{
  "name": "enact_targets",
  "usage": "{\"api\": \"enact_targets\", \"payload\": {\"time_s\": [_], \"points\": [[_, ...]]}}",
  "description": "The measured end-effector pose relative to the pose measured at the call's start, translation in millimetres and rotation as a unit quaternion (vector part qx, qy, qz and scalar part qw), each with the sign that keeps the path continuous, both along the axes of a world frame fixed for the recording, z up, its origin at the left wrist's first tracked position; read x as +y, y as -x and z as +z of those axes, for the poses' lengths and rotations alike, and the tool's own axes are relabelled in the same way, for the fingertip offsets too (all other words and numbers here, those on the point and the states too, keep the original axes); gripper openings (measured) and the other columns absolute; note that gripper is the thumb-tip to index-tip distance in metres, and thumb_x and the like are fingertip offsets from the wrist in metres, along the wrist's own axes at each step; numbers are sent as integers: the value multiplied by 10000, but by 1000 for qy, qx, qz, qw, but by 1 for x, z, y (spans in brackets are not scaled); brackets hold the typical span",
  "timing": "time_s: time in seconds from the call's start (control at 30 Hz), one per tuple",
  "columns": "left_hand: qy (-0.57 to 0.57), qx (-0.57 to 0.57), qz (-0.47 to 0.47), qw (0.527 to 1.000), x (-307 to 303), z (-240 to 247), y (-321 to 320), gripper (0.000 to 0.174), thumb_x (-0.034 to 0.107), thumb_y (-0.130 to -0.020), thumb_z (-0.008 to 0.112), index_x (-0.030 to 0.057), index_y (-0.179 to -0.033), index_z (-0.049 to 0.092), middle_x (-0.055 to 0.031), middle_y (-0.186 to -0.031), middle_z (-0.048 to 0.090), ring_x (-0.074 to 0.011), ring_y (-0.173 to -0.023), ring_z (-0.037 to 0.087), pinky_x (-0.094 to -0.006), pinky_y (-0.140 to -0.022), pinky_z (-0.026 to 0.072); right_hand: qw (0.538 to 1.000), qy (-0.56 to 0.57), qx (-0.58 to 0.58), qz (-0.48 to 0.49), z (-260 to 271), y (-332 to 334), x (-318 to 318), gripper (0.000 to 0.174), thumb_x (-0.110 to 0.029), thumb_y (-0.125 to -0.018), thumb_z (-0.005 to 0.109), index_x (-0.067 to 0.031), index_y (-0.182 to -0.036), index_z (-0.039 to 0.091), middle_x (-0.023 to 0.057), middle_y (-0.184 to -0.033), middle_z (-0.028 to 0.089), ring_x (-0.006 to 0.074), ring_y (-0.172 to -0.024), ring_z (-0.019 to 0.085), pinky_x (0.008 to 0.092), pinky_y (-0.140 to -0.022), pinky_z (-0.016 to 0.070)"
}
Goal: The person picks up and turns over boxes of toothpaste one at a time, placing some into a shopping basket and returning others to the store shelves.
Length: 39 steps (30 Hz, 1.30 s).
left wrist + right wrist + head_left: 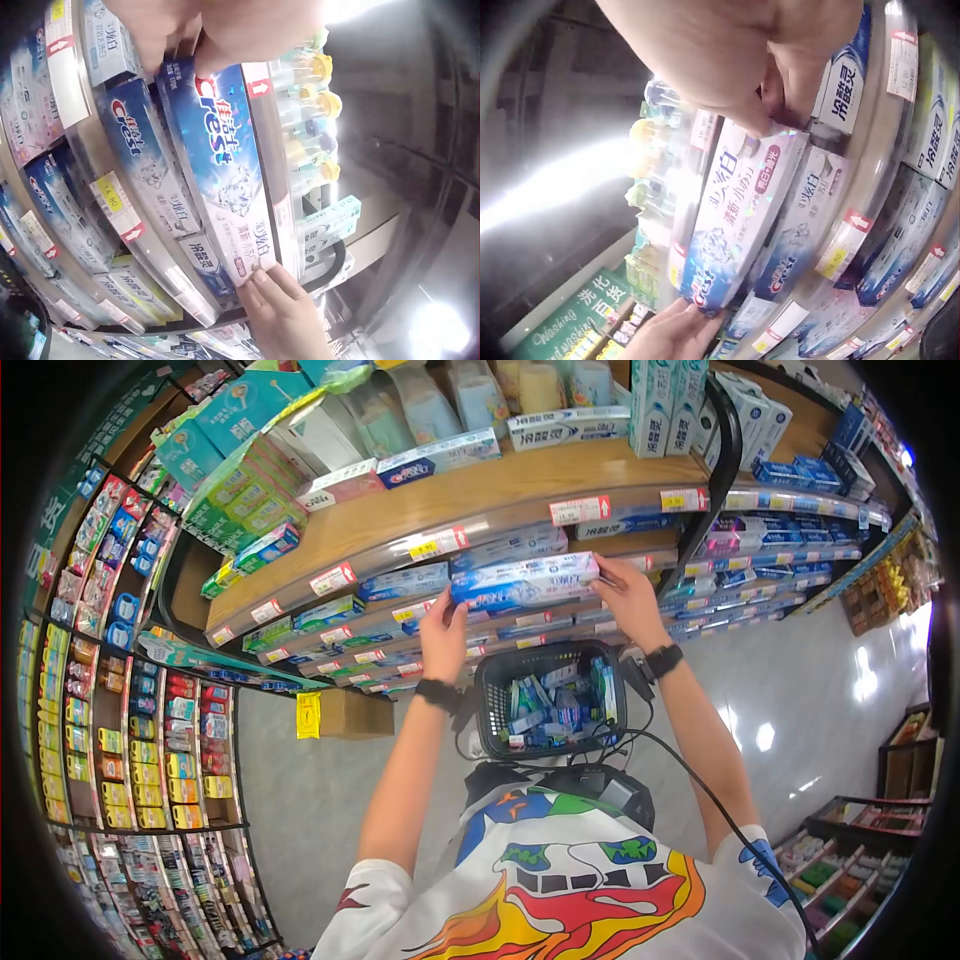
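Note:
A blue-and-white Crest toothpaste box (524, 582) is held lengthwise between both hands in front of the shelves. My left hand (443, 638) pinches its blue end, and my right hand (631, 603) grips the paler end. In the left wrist view the printed front of the toothpaste box (225, 169) faces the camera, with the right hand (283, 315) at its lower end. The right wrist view shows the left hand (676, 330) at the blue end. Just behind the held box, a matching toothpaste box (146, 150) sits on the shelf.
Below the hands is a dark shopping basket (487, 705) filled with small boxes. Curved shelves carry price tags (438, 544) and rows of toothpaste. Cups (428, 405) and more boxes stand on the wooden top shelf (500, 475). A black cable (690, 770) runs past the right arm.

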<state>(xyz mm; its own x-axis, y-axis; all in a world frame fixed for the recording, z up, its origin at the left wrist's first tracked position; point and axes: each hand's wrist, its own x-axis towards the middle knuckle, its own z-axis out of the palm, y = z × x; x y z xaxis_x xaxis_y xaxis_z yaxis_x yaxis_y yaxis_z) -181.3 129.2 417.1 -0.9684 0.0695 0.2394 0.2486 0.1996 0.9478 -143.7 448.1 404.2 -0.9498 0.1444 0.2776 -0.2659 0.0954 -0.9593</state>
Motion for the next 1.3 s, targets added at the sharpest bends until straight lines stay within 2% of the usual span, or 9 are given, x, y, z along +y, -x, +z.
{"api": "enact_targets", "payload": {"time_s": [0.2, 0.43, 0.53, 0.6, 0.7, 0.8, 0.9, 1.17, 1.3], "points": [[45, -92, 18, 995, 20, -2, 47, 582, -47, -956, 535, -65, -1503, 338, -192, -1325, 605, -237, -1214, 596, -326, -1024, 470, 999, -12, 47, -21, -42, 88, -6, 478, 0, -917, 636, 13, -1378, 510, 157, -1272, 568, 272, -1198, 603, 349, -1015, 499], [-46, -49, 3, 998, 12, -24, 84, 538, -60, -950, 507, -48, -1471, 374, -193, -1364, 574, -255, -1236, 581, -356, -1042, 454, 995, -98, 16, -15, -25, 114, -17, 385, -67, -894, 664, 18, -1255, 560, 178, -1126, 644, 294, -1076, 638, 373, -951, 485], [31, -18, -7, 999, 5, -22, 100, 433, -31, -922, 556, -58, -1352, 517, -172, -1252, 645, -242, -1161, 607, -346, -978, 462, 985, -153, -72, -28, -12, 129, -20, 339, -121, -875, 695, 9, -1177, 611, 181, -1004, 677, 312, -1019, 655, 377, -917, 494], [3, 41, -36, 999, -5, -55, 135, 357, 14, -899, 603, -57, -1249, 619, -147, -1170, 697, -237, -1083, 633, -360, -918, 474, 986, -160, -43, 4, -38, 152, -16, 337, -169, -863, 712, 15, -1134, 632, 204, -1017, 685, 344, -1018, 656, 397, -900, 500], [62, -92, -45, 993, 2, -17, 126, 374, 24, -882, 581, -25, -1250, 624, -205, -1260, 668, -325, -1214, 608, -375, -1043, 433, 973, -231, -23, 6, -36, 160, -18, 326, -209, -860, 701, 12, -1094, 651, 219, -1083, 689, 383, -1045, 643, 431, -898, 503], [309, -10, -58, 949, -4, -29, 153, 393, 269, -938, 605, 26, -1242, 655, -180, -1239, 686, -331, -1148, 633, -387, -995, 464, 934, -354, -48, -1, -25, 162, -19, 310, -227, -868, 674, -4, -1083, 664, 208, -1145, 687, 391, -1090, 628, 451, -919, 500], [335, -49, -64, 939, 0, -14, 152, 467, 413, -950, 592, 66, -1255, 657, -174, -1285, 663, -354, -1191, 601, -410, -1015, 452, 923, -382, -54, -1, -39, 183, -12, 302, -239, -876, 661, -28, -1092, 680, 191, -1158, 689, 386, -1134, 614, 451, -964, 490], [380, -7, -65, 923, -3, -59, 175, 567, 461, -895, 642, 83, -1316, 613, -191, -1327, 634, -414, -1275, 539, -464, -1104, 373, 914, -405, 27, 1, -44, 160, -21, 430, -263, -882, 686, 45, -1173, 614, 319, -1131, 649, 492, -1113, 582, 486, -977, 469], [411, -28, -1, 911, 3, -20, 139, 473, 324, -895, 686, 31, -1264, 642, -212, -1202, 690, -383, -1188, 615, -411, -999, 475, 937, -321, 85, -107, -38, 118, -29, 440, -193, -870, 703, 23, -1235, 586, 274, -1297, 576, 474, -1205, 533, 469, -1016, 450]]}}
